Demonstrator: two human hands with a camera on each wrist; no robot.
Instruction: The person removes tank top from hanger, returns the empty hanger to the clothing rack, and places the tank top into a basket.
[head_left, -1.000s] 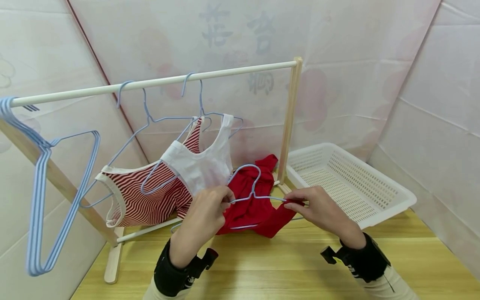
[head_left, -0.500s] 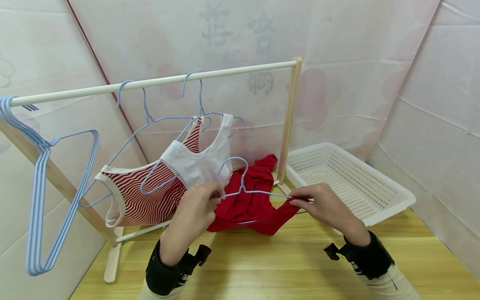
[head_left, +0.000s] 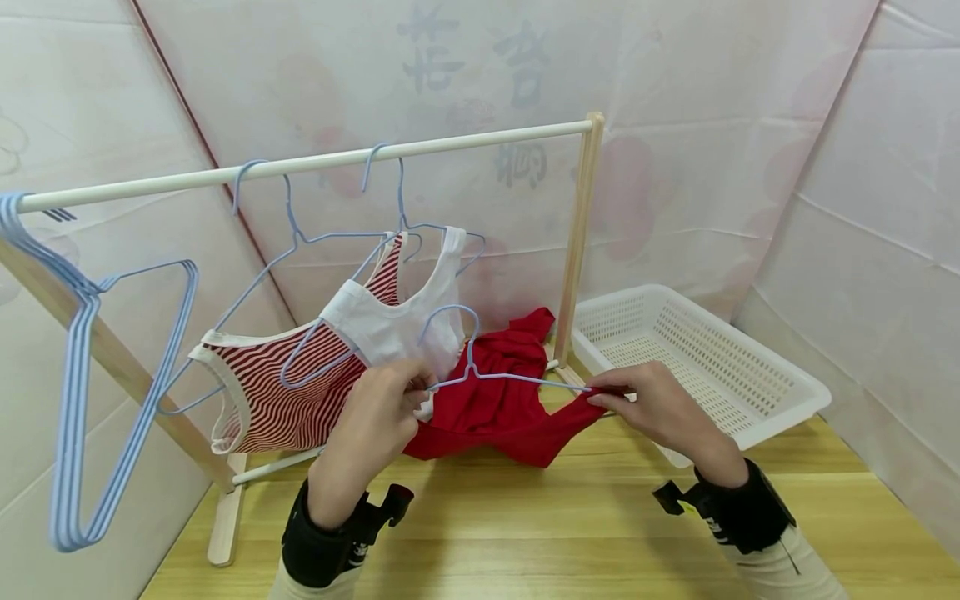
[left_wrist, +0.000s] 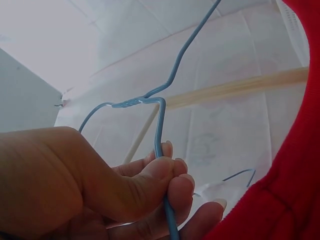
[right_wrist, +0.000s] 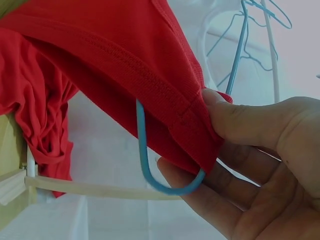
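My left hand [head_left: 375,421] pinches one arm of a blue wire clothes hanger [head_left: 517,377] between thumb and fingers. Its hook points up, in front of the white top on the rack. At the hanger's other end, my right hand [head_left: 663,410] pinches the shoulder strap of a red tank top [head_left: 491,396]. In the right wrist view, the strap lies over the hanger's arm, and the rounded blue hanger end [right_wrist: 143,145] shows below the fabric. Red neckline fabric [left_wrist: 295,185] curves past the left fingers in the left wrist view. Much of the top lies bunched behind.
A wooden rack's white rail [head_left: 495,140] crosses behind the hands. On it hang a striped top [head_left: 292,392], a white tank top [head_left: 408,329] and several bare blue hangers [head_left: 78,400] at far left. A white plastic basket [head_left: 780,379] stands right of the rack on the wooden table [head_left: 525,533].
The left hand has moved left with the hanger, whose hook has shifted left and slightly up. The right hand has moved a little right, and the red tank top's front edge is drawn out wider.
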